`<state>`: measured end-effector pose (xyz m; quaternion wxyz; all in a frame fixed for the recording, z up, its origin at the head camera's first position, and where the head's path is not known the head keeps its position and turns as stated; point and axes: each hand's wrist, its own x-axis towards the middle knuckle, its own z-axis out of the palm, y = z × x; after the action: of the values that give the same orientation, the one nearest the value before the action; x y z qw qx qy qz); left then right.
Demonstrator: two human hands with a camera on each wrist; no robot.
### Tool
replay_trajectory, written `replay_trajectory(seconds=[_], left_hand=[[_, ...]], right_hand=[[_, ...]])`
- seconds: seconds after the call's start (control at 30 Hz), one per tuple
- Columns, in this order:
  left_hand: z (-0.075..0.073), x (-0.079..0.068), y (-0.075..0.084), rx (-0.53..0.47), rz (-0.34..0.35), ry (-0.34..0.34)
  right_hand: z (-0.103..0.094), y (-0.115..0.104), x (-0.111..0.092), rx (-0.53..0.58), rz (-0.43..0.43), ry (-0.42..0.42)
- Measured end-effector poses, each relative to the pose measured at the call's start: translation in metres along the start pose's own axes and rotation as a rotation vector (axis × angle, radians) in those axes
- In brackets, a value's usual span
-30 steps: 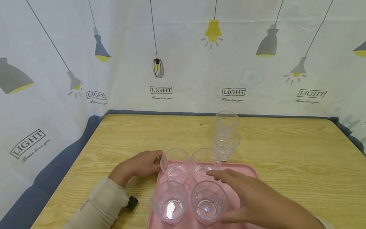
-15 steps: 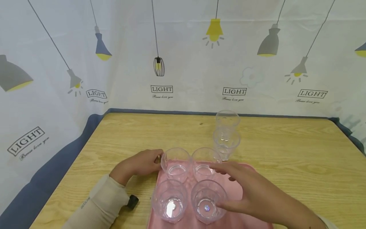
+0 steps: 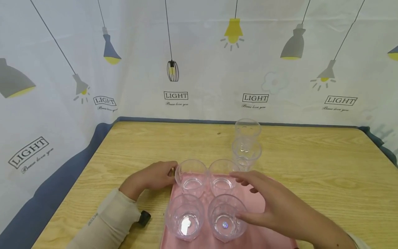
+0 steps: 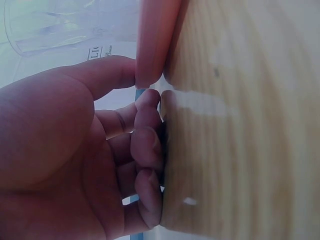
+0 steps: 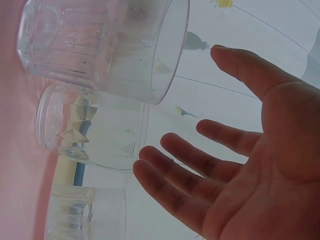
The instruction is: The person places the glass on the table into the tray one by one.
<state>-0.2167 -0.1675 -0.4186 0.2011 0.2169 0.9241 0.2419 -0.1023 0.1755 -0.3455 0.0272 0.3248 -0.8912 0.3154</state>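
Note:
Several clear cups stand upright on a pink tray [image 3: 255, 200], arranged in two rows. My left hand [image 3: 155, 175] rests at the tray's left side; in the left wrist view its thumb touches the tray rim [image 4: 152, 50] and its loosely curled fingers rest on the table. My right hand [image 3: 273, 204] is spread beside the right-hand cups and holds nothing. Its fingertips overlap the back right cup [image 3: 217, 183] in the head view, and its thumb overlaps the front right cup [image 3: 222, 230]. The right wrist view shows a gap between the palm and the nearest cup [image 5: 100, 45].
Beyond the tray, two more clear cups stand on the wooden table, a nearer cup [image 3: 248, 148] and a farther cup [image 3: 247, 128]. A white curtain [image 3: 205, 69] printed with lamps hangs behind and beside the table. The left sleeve [image 3: 107, 219] lies close to the tray.
My right hand has moved slightly away from me and to the right, off the front right cup, with its thumb lifting. The left hand keeps its place at the tray.

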Motion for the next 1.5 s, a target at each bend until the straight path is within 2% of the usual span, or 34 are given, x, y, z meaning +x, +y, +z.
replay_trajectory(seconds=[0.5,0.73,0.97,1.2,1.5], left_hand=[[-0.003,-0.002,0.005,-0.006,-0.013,-0.009],[-0.004,-0.003,0.005,-0.007,-0.012,-0.012],[-0.003,-0.003,0.004,-0.009,-0.02,-0.012],[-0.003,-0.003,0.003,-0.018,-0.017,-0.015],[-0.004,-0.002,0.002,0.004,-0.01,-0.02]], right_hand=[[-0.002,0.002,0.0,0.002,0.015,0.004],[-0.001,0.005,0.002,0.036,0.02,0.017],[0.002,0.013,0.008,0.091,-0.008,0.053],[0.001,0.02,0.012,0.136,0.007,0.082],[-0.001,0.031,0.018,0.155,0.042,0.163]])
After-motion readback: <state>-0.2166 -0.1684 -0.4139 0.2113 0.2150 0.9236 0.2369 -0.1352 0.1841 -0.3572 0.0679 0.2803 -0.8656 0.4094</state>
